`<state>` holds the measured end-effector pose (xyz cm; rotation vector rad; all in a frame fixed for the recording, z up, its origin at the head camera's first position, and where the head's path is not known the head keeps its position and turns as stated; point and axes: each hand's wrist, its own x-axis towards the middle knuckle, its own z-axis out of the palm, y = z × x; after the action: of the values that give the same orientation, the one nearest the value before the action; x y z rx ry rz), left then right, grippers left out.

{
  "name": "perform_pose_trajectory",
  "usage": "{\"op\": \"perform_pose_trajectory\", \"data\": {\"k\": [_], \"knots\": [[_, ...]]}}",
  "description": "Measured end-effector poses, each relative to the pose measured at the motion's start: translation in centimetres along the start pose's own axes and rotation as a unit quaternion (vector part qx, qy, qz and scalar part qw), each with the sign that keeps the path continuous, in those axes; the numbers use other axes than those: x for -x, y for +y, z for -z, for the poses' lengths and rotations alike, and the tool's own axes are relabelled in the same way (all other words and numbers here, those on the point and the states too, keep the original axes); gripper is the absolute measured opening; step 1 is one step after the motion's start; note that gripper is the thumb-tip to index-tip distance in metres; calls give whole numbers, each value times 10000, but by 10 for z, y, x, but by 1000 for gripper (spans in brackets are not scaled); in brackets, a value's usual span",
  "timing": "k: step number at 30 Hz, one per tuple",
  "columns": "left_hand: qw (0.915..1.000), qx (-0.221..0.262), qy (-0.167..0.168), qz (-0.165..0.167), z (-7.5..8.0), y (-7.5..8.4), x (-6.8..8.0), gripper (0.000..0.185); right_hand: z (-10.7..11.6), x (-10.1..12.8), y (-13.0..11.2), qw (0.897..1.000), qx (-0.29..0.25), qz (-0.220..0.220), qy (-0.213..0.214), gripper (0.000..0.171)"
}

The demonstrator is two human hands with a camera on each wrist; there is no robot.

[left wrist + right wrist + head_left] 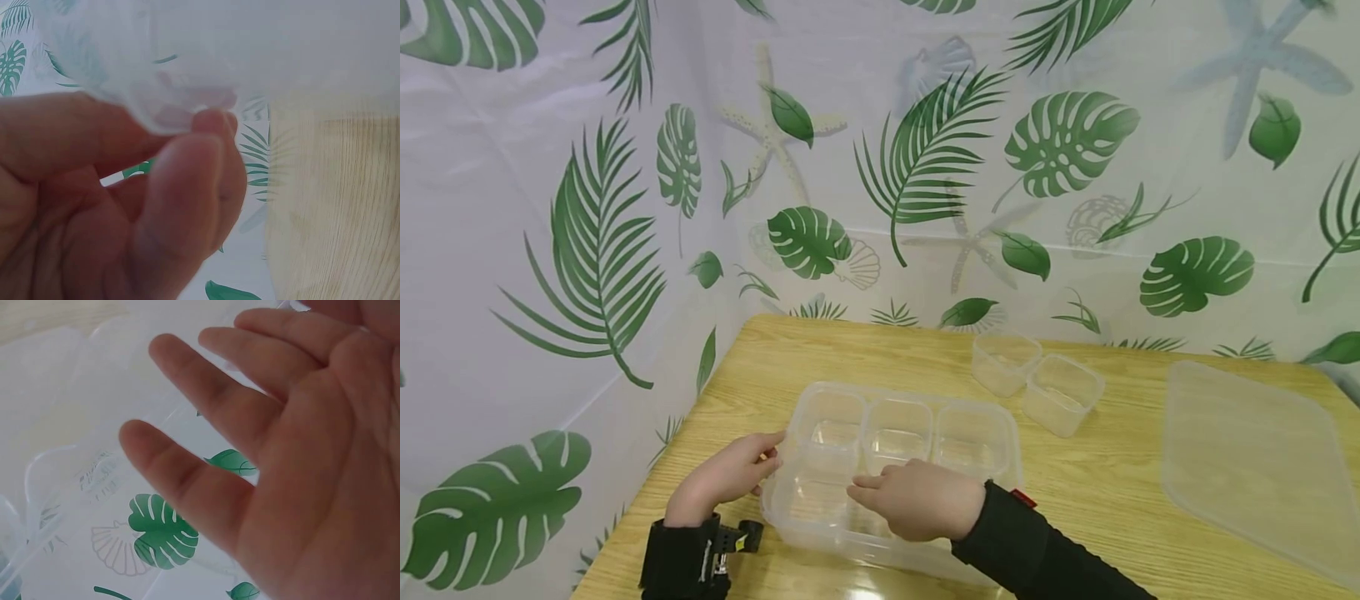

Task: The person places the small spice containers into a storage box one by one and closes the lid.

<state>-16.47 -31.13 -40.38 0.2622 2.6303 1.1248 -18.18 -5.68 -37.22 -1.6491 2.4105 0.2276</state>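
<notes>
A large clear plastic box sits on the wooden table near the front edge. Three small clear tubs fill its back row. My left hand pinches the box's left rim; in the left wrist view the thumb and fingers press on the clear rim. My right hand reaches into the box's front part, palm down, fingers pointing left. In the right wrist view that hand is spread and holds nothing, just above the clear plastic.
Two more small clear tubs stand behind the box to the right. A flat clear lid lies at the table's right side. The wooden table is ringed by a leaf-print curtain at back and left.
</notes>
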Motion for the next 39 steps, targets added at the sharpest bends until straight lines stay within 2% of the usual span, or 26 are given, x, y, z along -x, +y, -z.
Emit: {"op": "perform_pose_trajectory", "data": {"k": [14,25,32,36,39], "knots": [[9999,4,64,154,0,3,0,43,3,-2,-2,10000,67,19,44,42],[10000,30,2,76,0,3,0,42,2,-1,-1,9996,-271,-14,-11,41],[10000,1,10,15,0,1,0,42,9,10,3,9970,-745,73,181,45],[10000,13,-10,61,-1,2,-1,42,19,26,8,9898,-1375,53,378,50],[10000,-4,23,91,1,0,1,42,24,35,13,9848,-1608,106,644,50]]}}
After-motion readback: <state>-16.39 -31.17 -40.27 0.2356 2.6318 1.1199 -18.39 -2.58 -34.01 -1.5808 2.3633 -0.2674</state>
